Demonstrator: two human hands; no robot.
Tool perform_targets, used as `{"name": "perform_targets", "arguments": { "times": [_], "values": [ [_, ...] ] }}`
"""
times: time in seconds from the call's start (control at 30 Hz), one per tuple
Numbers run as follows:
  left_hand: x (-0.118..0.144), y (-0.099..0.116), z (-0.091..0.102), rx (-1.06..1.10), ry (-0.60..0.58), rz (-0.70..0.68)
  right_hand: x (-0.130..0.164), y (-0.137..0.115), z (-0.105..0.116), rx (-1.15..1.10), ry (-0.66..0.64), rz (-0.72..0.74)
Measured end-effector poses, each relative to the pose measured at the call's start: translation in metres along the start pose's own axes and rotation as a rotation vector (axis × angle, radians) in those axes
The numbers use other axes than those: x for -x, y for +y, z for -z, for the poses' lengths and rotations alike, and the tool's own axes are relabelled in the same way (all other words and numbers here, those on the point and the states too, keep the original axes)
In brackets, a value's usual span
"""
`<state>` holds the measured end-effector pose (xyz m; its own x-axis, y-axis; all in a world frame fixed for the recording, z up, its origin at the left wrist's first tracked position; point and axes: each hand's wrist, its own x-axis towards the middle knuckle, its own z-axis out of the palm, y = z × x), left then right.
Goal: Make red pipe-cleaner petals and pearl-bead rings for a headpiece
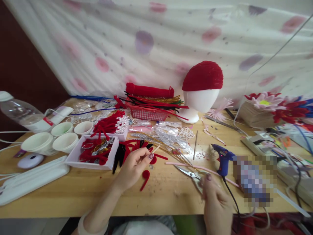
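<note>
Between the thumb and fingers of my left hand [137, 164] is the end of a short, thin pale strip [156, 149]. Just below that hand lies a curled red pipe cleaner [146, 176], and another red curl [153, 159] shows behind the thumb. My right hand [217, 204] is blurred, its fingers curled in at the handle end of the scissors [190, 173]. Whether it grips the handles or something small is hidden. A long pale pink pipe cleaner [202, 168] lies across the scissors' far side, reaching toward the blue glue gun [223, 158].
A white box [91, 164] of red pieces stands left of centre, with paper cups [65, 142] beside it. Behind are a red basket [149, 113] of pipe cleaners and a white head form [201, 98] in a red cap. Power strips [259, 148] and flowers [266, 102] are right.
</note>
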<state>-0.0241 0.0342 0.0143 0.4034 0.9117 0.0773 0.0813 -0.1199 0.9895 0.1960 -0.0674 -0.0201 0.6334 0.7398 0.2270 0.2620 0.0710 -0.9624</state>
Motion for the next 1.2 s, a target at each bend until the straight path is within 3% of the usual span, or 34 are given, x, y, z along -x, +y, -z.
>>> {"name": "perform_targets", "arguments": {
  "times": [0.2,0.27,0.33,0.47,0.53,0.67,0.77,0.9,1.07,1.13,1.2],
  "values": [
    [-0.002,0.01,-0.002,-0.178,-0.289,-0.078,-0.005,-0.037,-0.045,-0.159,-0.736,-0.137],
    [-0.004,0.014,0.004,-0.223,-0.365,-0.085,-0.011,-0.044,-0.052,-0.147,-0.902,-0.132],
    [-0.005,0.018,0.012,-0.255,-0.4,-0.076,-0.014,-0.046,-0.055,-0.162,-0.972,-0.143],
    [-0.003,0.02,0.015,-0.21,-0.368,-0.038,-0.013,-0.042,-0.063,-0.36,-0.948,-0.245],
    [0.002,0.016,0.008,-0.146,-0.243,-0.016,-0.007,-0.039,-0.07,-0.455,-0.845,-0.291],
    [0.016,0.0,-0.012,0.035,0.13,0.06,0.01,-0.032,-0.084,-0.53,-0.607,-0.292],
    [0.024,-0.01,-0.018,0.178,0.232,0.097,0.021,-0.028,-0.091,-0.538,-0.523,-0.283],
    [0.025,-0.009,-0.008,0.195,0.25,0.102,0.024,-0.031,-0.092,-0.516,-0.602,-0.318],
    [0.016,-0.001,0.013,-0.01,0.117,0.037,0.011,-0.038,-0.079,-0.398,-0.827,-0.372],
    [0.011,-0.001,0.018,-0.058,0.079,0.02,0.007,-0.036,-0.066,-0.309,-0.782,-0.335],
    [0.006,-0.003,0.022,-0.079,0.063,0.012,0.004,-0.029,-0.049,-0.192,-0.618,-0.235]
  ]
}}
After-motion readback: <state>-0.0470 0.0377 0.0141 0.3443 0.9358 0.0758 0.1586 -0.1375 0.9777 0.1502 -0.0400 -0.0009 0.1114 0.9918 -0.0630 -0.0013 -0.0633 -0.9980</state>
